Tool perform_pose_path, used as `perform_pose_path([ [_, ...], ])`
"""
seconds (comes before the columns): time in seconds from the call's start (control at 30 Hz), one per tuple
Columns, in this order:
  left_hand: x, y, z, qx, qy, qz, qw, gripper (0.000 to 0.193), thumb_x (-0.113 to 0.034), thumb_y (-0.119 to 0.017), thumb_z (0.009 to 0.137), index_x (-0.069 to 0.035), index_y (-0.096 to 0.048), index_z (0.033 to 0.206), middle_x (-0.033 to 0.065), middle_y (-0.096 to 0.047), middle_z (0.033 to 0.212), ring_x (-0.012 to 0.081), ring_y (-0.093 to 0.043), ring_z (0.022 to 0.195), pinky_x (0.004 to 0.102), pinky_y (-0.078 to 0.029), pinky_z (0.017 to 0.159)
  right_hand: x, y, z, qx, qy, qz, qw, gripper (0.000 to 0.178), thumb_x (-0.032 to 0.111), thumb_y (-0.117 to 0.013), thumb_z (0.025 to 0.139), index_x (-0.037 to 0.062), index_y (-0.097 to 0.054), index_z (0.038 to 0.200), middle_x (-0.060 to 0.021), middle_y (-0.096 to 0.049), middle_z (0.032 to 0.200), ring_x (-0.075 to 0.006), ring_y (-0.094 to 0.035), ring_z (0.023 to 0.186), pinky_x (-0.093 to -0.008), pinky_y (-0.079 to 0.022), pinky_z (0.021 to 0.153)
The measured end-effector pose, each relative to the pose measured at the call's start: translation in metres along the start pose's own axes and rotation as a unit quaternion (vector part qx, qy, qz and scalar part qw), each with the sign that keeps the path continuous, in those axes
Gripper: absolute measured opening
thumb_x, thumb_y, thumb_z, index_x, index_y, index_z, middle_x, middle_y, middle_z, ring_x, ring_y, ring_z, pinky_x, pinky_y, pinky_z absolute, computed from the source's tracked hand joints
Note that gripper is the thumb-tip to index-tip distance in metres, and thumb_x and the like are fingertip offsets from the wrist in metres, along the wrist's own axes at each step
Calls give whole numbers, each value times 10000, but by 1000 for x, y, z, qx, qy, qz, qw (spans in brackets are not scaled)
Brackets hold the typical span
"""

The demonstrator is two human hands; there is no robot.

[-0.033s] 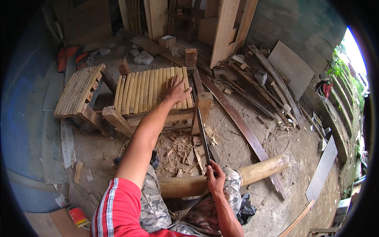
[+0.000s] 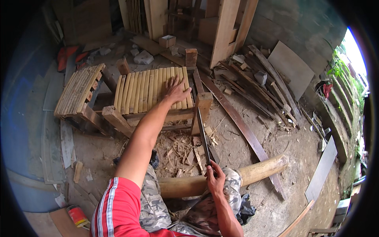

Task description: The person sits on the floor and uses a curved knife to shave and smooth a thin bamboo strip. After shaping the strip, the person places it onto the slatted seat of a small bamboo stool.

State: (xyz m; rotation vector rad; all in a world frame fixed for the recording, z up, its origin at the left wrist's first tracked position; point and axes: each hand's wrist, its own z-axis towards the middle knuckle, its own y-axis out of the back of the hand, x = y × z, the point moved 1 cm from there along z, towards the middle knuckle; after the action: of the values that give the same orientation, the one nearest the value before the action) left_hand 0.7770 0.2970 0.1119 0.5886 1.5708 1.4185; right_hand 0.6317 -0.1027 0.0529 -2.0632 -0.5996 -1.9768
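My left hand (image 2: 176, 91) lies flat with its fingers spread on the right-hand slats of a small bamboo-topped bench (image 2: 150, 89). The yellow slats sit side by side in a wooden frame with square corner posts (image 2: 204, 102). In front of my right knee, my right hand (image 2: 215, 178) is closed round the near end of a long, thin, dark blade (image 2: 203, 136). The blade reaches forward to the bench's near right post; whether its far end touches the frame I cannot tell. Its grip is hidden in my fingers.
A thick bamboo pole (image 2: 260, 170) lies across by my knees. To the left stands a second slatted piece (image 2: 79, 89). Wood shavings (image 2: 179, 152) litter the ground under the bench. A long brown plank (image 2: 241, 122) and a pile of boards (image 2: 260, 93) lie to the right.
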Motion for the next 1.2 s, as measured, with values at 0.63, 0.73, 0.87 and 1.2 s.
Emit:
perform_pose_path([
  [0.63,64,37,-26,68,-73,63,993,777,-741,-308,914,-347,-153,1566,110,-79,1641,402,-7,1498,602,81,1171,158,-160,223,79,37,-289,953,710,130,-617,835,-23,-328,1466,-272,-672,1046,-318,-709,752,-400,-572,665],
  [0.73,68,35,-21,60,-123,51,989,771,-739,-318,914,-355,-160,1563,111,-99,1638,396,-21,1499,599,81,1172,149,-178,294,17,-38,-325,945,384,235,-690,783,-56,-672,1033,-269,-680,1072,-384,-679,989,-438,-547,805],
  [0.87,97,37,-36,32,-127,30,991,724,-684,-417,914,-345,-277,1538,89,-141,1635,386,-57,1500,671,83,1139,159,-219,290,30,-94,-350,931,627,300,-738,760,-22,-535,1258,-239,-615,1240,-388,-593,1174,-451,-502,953],
  [1.2,103,45,-31,104,-130,19,986,839,-787,-320,870,-307,-235,1552,93,-80,1641,368,-29,1505,683,71,1138,118,-194,277,11,117,-379,918,629,283,-724,727,-31,-490,1219,-249,-581,1240,-455,-508,1204,-519,-401,1012],
])
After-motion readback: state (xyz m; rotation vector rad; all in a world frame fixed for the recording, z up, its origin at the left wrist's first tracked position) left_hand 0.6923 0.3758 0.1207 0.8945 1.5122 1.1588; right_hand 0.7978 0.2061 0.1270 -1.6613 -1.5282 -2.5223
